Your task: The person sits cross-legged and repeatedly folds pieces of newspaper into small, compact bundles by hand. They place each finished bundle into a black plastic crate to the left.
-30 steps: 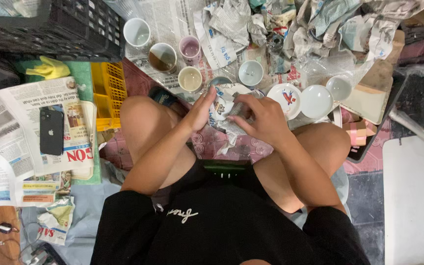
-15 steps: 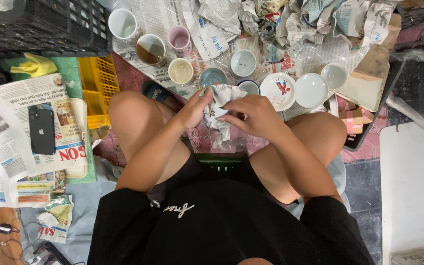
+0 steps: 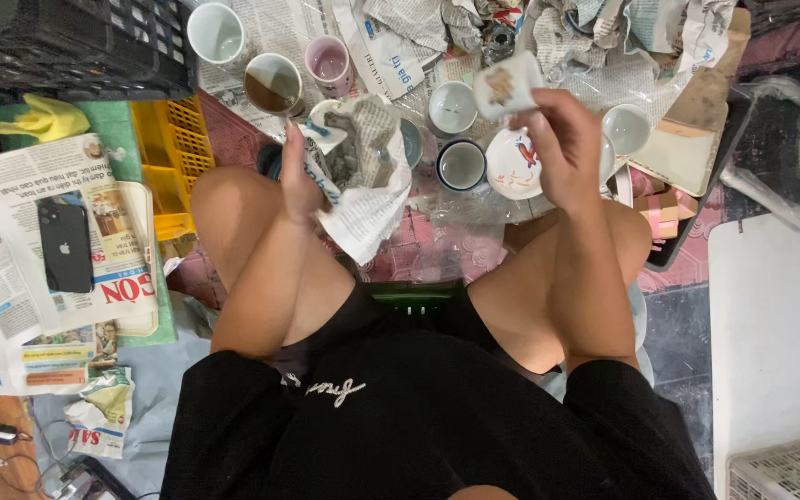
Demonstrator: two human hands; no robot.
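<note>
Seated on the floor (image 3: 752, 306), upper centre of the frame: left hand (image 3: 300, 176) closed around a crumpled sheet of newspaper (image 3: 363, 171), right hand (image 3: 562, 139) gripping a small white cup (image 3: 508, 85) with a printed motif, raised above a white saucer (image 3: 514, 165). Beyond the knees, more cups (image 3: 454, 107) among paper wrappings; at left, a black phone (image 3: 66, 246) lying on spread newspapers (image 3: 11, 194).

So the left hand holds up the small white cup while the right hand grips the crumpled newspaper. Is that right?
Not quite: the hands are swapped. In the head view, the right hand holds up the small white cup, and the left hand grips the crumpled newspaper.
</note>
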